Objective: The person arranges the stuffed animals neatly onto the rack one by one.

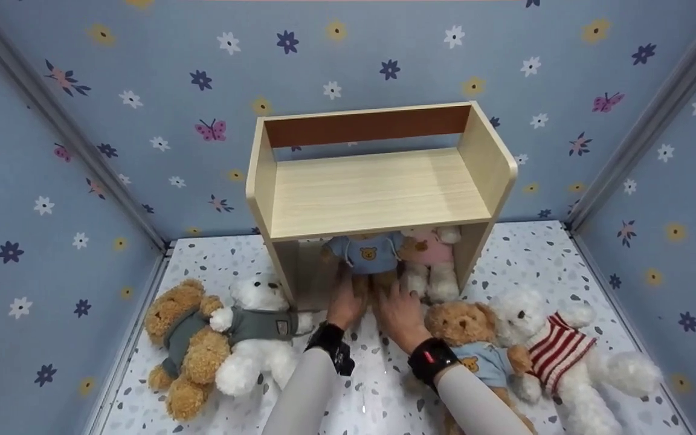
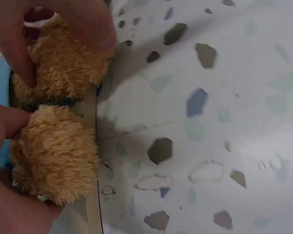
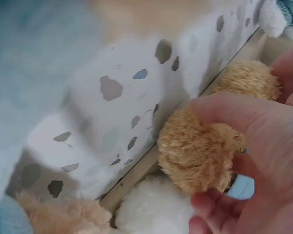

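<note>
A brown teddy bear in a light blue hoodie (image 1: pixel 370 254) sits in the lower compartment of a small wooden shelf (image 1: pixel 378 187), its head hidden by the upper board. My left hand (image 1: pixel 346 300) holds one of its legs, thumb and fingers around the fuzzy foot (image 2: pixel 56 153). The other leg is in my right hand (image 1: pixel 402 311), whose fingers curl about the brown foot (image 3: pixel 198 151). Both feet are at the shelf's front edge. To its right, a white plush bear in a pink top (image 1: pixel 431 254) sits in the same compartment, legs forward.
On the left lie a curly brown bear (image 1: pixel 200 356) and a white bear in a grey shirt (image 1: pixel 257 329). At the right are a brown bear in light blue (image 1: pixel 484 356) and a white bear in a striped top (image 1: pixel 565 350). Flowered panels (image 1: pixel 336 66) enclose the speckled floor.
</note>
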Tool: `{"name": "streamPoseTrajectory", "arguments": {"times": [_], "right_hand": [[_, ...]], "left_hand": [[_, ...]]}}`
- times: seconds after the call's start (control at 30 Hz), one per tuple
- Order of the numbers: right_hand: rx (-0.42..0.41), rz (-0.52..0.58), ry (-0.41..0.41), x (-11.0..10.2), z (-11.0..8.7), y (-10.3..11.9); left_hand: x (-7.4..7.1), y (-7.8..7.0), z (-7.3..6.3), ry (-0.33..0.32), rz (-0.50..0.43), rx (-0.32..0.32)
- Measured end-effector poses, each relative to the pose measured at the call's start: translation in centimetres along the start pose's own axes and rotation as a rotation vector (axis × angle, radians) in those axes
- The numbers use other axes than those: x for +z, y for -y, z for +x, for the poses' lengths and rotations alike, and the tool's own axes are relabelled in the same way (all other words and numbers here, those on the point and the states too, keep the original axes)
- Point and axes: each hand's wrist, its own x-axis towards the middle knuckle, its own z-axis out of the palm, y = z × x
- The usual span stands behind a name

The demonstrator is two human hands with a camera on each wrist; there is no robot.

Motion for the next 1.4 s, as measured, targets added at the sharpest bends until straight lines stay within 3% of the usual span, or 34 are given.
{"name": "streamPoseTrajectory", "arguments": {"times": [0.13, 0.23, 0.33, 0.4, 0.47, 0.57, 0.67, 0.77, 0.97, 1.07, 1.17, 1.27, 1.4], "right_hand": [[-0.081, -0.002, -0.093, 0.3, -0.3, -0.3], [-0.128, -0.018, -0.193, -0.1, -0.4, -0.3], [-0.157, -0.054, -0.221, -0.4, -0.4, -0.3], [-0.163, -0.04, -0.168, -0.8, -0.4, -0.3], [-0.139, 0.022, -0.053, -0.8, -0.5, -0.3], [-0.038, 0.141, 0.111, -1.1, -0.5, -0.3], [0.062, 0.203, 0.166, -0.9, -0.4, -0.4], [0.107, 0.2, 0.22, -1.1, -0.4, -0.9], [0.181, 0.252, 0.437, -1.9, -0.5, -2.4], [0.2, 0.317, 0.476, -2.3, -0.5, -2.7], [0.209, 0.35, 0.473, -2.5, -0.6, -2.8], [0.193, 0.332, 0.445, -2.5, -1.0, -2.9], [0.127, 0.284, 0.329, -2.1, -1.4, -2.8]], "left_hand": [[0.6, 1.0, -1.8, -0.011, 0.31, 0.18], [0.8, 1.5, -2.7, 0.057, 0.387, 0.259], [0.7, 1.6, -2.7, 0.092, 0.429, 0.309], [0.5, 1.5, -2.5, 0.106, 0.466, 0.325], [0.2, 1.3, -2.3, 0.123, 0.516, 0.307], [-0.2, 0.9, -2.2, 0.156, 0.608, 0.232], [-0.3, 0.3, -2.0, 0.167, 0.68, 0.157], [-0.1, 0.0, -2.0, 0.141, 0.65, 0.153], [0.5, 0.3, -3.1, 0.057, 0.395, 0.225], [0.4, 0.5, -4.2, 0.033, 0.311, 0.241], [0.2, 0.5, -5.3, 0.014, 0.264, 0.239], [0.1, 0.5, -6.3, 0.005, 0.258, 0.184], [0.0, 0.6, -7.3, -0.024, 0.305, 0.106]]}}
